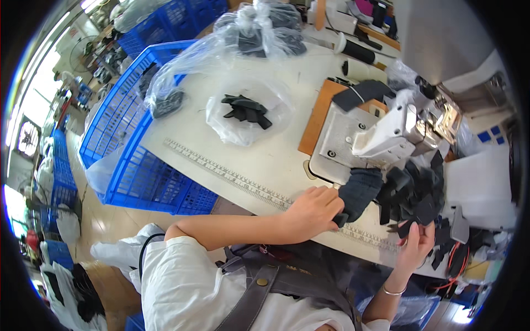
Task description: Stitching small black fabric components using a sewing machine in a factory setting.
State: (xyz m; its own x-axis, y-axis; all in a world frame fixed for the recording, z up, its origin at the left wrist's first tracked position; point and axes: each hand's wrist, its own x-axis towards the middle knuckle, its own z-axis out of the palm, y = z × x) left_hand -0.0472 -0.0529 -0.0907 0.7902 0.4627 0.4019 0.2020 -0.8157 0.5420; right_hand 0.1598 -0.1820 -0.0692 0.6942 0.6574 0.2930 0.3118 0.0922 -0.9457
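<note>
My left hand [316, 214] is closed at the near edge of the table, its fingers curled against a dark ribbed fabric piece [360, 190] that lies in front of the sewing machine [386, 135]. Over to the right, my right hand [418, 246] pinches a small black fabric piece [424, 212] between thumb and fingers. That piece is at the near side of a loose heap of black fabric pieces [398, 187]. Another dark strip bundle [361, 95], bound with a pale band, rests beside the machine's metal plate.
A clear plastic bag [232, 132] with black pieces sits mid-table; larger filled bags [254, 33] stand behind. A measuring tape [232, 176] runs along the table's near edge. Blue crates [118, 185] stand at the left. Thread cones [356, 51] are at the back.
</note>
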